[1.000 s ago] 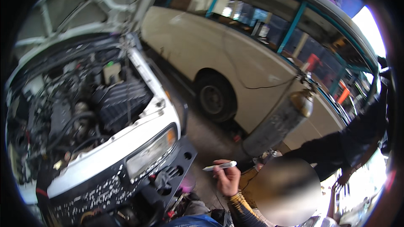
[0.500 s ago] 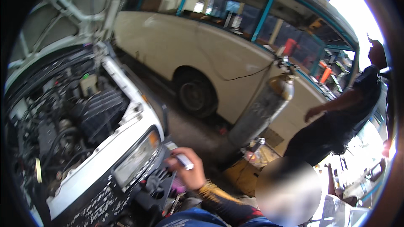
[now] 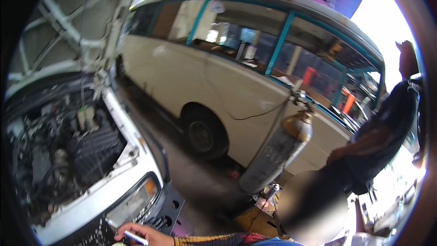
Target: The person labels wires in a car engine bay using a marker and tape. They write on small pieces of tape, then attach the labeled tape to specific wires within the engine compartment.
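Observation:
My right hand is at the lower edge, its forearm in a yellow-and-black patterned sleeve reaching in from the right. The fingers are closed round a slim white object, whose kind I cannot make out. Just beyond the hand is the front corner of a white vehicle, with its headlight and a dark bracket with holes. Its hood stands raised over the exposed engine bay. My left hand does not show.
A cream bus with teal window frames stands across the narrow floor strip. A grey gas cylinder leans near it, beside a yellowish box. At right stands a person in dark clothes; a blurred round patch covers the area below.
My right hand has moved down and left with the white object still in it. The view has tilted upward, showing more of the bus roof. The person's arm has drawn closer to the body.

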Demonstrator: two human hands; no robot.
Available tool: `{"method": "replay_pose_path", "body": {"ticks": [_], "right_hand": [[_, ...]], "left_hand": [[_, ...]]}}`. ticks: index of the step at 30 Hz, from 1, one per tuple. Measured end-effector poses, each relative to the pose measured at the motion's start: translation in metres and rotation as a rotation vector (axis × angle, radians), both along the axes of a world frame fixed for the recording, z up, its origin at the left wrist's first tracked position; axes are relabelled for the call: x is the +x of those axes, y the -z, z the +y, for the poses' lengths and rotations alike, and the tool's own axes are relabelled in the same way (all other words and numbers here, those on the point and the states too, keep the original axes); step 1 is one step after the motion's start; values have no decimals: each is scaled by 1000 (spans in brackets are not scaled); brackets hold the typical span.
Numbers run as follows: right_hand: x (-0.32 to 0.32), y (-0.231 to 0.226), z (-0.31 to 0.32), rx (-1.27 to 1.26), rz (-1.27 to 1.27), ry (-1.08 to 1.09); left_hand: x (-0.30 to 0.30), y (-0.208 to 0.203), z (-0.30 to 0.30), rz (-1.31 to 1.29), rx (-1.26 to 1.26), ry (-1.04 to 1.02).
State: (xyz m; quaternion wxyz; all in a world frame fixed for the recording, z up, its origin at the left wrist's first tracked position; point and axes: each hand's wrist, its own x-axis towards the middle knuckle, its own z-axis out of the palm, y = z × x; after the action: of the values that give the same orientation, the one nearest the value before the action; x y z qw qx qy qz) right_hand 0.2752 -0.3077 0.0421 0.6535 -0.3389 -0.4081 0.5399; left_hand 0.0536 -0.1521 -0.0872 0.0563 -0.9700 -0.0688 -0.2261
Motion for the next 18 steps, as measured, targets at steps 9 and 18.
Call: {"method": "replay_pose_path", "body": {"ticks": [9, 18], "right_hand": [[55, 19, 15, -8, -663, 358], [62, 30, 29, 333, -802, 255]], "left_hand": [[-10, -69, -82, -1038, -1673, -275], [8, -125, -99, -300, -1027, -269]]}}
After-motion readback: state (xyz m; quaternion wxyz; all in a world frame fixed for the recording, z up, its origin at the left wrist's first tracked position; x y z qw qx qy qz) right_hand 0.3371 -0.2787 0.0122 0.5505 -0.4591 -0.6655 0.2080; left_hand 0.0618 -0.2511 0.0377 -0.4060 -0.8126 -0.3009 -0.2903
